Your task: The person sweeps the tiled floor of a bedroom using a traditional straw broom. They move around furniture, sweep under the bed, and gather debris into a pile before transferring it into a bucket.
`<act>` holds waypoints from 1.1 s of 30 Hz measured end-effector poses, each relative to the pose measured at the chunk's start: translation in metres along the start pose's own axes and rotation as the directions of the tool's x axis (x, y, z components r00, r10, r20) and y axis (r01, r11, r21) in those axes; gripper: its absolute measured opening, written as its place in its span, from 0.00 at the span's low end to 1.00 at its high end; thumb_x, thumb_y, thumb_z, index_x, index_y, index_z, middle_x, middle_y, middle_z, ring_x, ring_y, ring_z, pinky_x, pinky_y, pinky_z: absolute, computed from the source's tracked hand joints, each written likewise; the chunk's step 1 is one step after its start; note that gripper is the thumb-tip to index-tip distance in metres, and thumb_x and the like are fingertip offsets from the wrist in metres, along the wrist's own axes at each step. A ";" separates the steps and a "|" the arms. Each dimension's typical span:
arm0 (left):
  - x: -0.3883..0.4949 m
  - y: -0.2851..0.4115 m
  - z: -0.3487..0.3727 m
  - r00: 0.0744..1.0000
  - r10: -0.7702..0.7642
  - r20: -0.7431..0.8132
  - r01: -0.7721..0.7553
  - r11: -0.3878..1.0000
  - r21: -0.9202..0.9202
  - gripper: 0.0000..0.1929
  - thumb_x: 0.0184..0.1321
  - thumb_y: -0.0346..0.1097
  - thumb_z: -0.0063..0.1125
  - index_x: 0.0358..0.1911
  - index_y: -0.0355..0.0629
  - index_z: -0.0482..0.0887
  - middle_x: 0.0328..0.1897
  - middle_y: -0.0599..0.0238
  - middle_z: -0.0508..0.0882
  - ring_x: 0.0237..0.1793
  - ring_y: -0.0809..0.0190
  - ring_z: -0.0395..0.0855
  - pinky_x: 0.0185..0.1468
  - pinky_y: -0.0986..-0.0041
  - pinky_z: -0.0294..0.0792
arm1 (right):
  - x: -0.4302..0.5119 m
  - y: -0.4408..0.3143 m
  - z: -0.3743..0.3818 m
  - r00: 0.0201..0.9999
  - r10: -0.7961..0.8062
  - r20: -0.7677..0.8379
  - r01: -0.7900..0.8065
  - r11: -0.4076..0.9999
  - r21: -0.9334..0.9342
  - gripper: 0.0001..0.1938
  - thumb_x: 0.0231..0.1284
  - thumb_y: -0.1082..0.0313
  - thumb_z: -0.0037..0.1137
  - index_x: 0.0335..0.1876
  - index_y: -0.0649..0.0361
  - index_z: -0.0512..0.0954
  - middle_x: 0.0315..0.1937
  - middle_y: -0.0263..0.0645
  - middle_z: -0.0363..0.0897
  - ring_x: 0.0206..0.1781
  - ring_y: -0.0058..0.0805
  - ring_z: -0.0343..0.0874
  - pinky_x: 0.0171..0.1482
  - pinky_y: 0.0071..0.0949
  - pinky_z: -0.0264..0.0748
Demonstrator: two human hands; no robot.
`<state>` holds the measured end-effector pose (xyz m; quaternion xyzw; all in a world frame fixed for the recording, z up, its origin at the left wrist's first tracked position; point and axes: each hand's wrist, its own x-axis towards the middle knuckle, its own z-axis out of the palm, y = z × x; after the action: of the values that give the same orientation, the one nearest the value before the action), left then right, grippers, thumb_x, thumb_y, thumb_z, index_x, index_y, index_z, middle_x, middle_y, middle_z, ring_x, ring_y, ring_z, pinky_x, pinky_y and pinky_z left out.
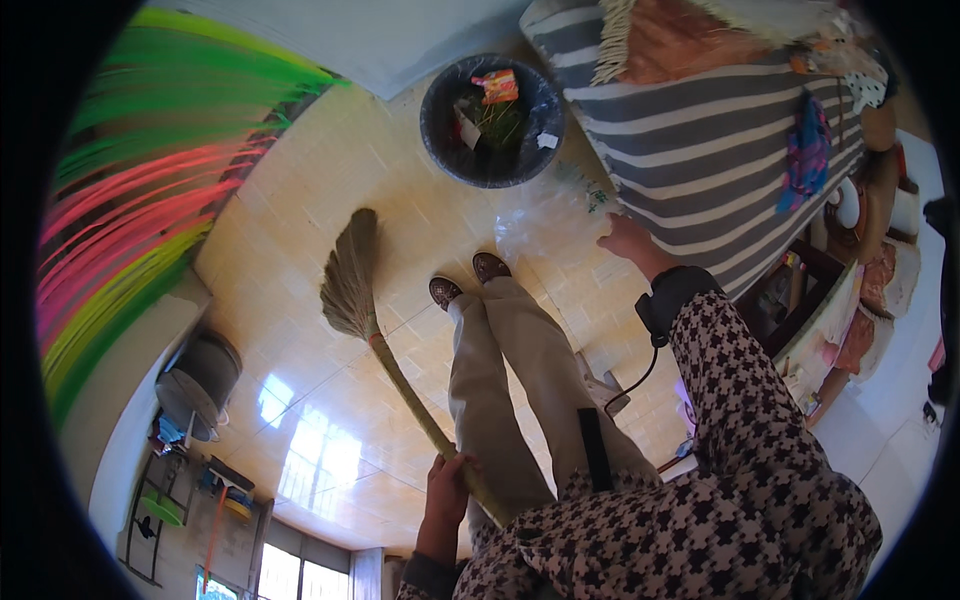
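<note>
My left hand (448,487) grips the yellowish handle of a straw broom (352,281). Its bristles fan out at the upper left, beside my feet, and the handle's end disappears against my patterned jacket. My right hand (634,241) reaches forward near the edge of a striped cover. By its fingertips is a clear plastic bag (559,202) with green print, blurred against the floor; whether the fingers pinch it I cannot tell. Beyond the bag stands a round black bin (491,176) containing a red and orange wrapper (498,87), green plant stems (501,126) and pale scraps.
A grey-and-white striped cover (675,161) drapes furniture at the right. Green, pink and yellow strand curtains (165,172) hang at the left, above a dark lidded bucket (199,382). Glossy tiles (277,247) reflect window light. A dark cable (646,379) hangs from my right cuff.
</note>
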<state>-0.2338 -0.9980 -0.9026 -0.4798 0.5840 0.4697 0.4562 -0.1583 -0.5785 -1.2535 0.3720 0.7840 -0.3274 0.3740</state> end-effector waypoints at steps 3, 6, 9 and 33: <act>0.059 0.015 -0.006 0.986 0.084 -0.141 -0.044 0.963 0.266 0.25 0.59 0.31 0.52 0.60 0.40 0.61 0.44 0.57 0.77 0.40 0.58 0.79 0.44 0.65 0.74 | 0.083 -0.010 0.046 0.997 0.077 0.002 -0.077 0.994 -0.076 0.40 0.47 0.52 0.60 0.68 0.54 0.58 0.61 0.46 0.65 0.61 0.51 0.65 0.59 0.47 0.69; 0.119 0.040 -0.017 0.945 0.192 -0.265 -0.077 0.918 0.390 0.35 0.56 0.32 0.56 0.67 0.39 0.54 0.49 0.58 0.75 0.43 0.62 0.78 0.44 0.70 0.72 | 0.155 -0.023 0.091 0.989 0.089 -0.114 -0.096 0.994 -0.054 0.47 0.45 0.49 0.63 0.72 0.51 0.52 0.65 0.45 0.61 0.65 0.47 0.63 0.59 0.47 0.68; 0.178 0.061 -0.030 0.928 0.299 -0.220 -0.167 0.865 0.473 0.36 0.54 0.29 0.58 0.67 0.36 0.55 0.53 0.59 0.73 0.43 0.65 0.76 0.45 0.74 0.71 | 0.217 -0.035 0.132 0.962 0.162 -0.221 -0.185 0.979 -0.089 0.51 0.43 0.46 0.65 0.73 0.48 0.47 0.67 0.44 0.59 0.66 0.45 0.61 0.59 0.47 0.67; 0.119 0.203 0.102 0.582 0.287 0.761 -0.804 0.340 0.488 0.66 0.27 0.46 0.81 0.71 0.43 0.43 0.70 0.44 0.58 0.71 0.47 0.54 0.70 0.63 0.52 | -0.157 -0.223 -0.068 0.821 -0.537 0.196 -0.225 0.011 0.974 0.24 0.61 0.74 0.46 0.64 0.65 0.63 0.59 0.38 0.70 0.61 0.30 0.69 0.62 0.29 0.65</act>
<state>-0.4405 -0.8930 -1.0121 0.1806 0.6994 0.3965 0.5665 -0.2971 -0.6909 -1.0365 0.3200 0.2285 -0.9047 0.1641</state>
